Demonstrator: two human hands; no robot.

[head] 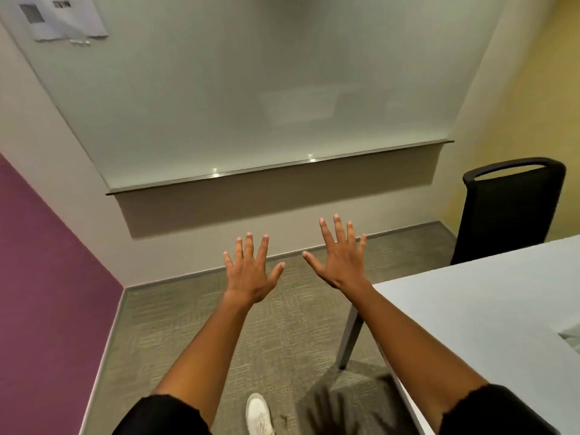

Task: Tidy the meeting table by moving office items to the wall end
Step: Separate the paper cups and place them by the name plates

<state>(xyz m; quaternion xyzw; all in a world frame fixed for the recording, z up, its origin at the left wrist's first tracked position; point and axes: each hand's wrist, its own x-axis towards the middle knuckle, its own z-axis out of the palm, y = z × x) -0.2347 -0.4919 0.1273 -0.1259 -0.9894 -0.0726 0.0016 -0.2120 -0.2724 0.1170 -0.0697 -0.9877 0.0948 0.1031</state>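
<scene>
- Pale grey laminate makes up the surface (489, 309), which lies to the right of and below both hands; the part in view is bare, apart from a pale, blurred patch at the far right edge that I cannot identify.
- No office items show, so their place cannot be told; they are probably further along the surface, out of view to the right.
- Left hand (251, 271) and right hand (340, 259) are held out over the carpet, fingers spread wide, palms down, holding nothing and touching nothing.
- Handling can only be guessed: typical office items would be light, paper floppy, pens apt to roll; grip flat things by an edge, others around the body.
- No containers appear.
- Beyond the hands hangs a glass whiteboard (266, 89); to their right stands a black chair (508, 211).
</scene>
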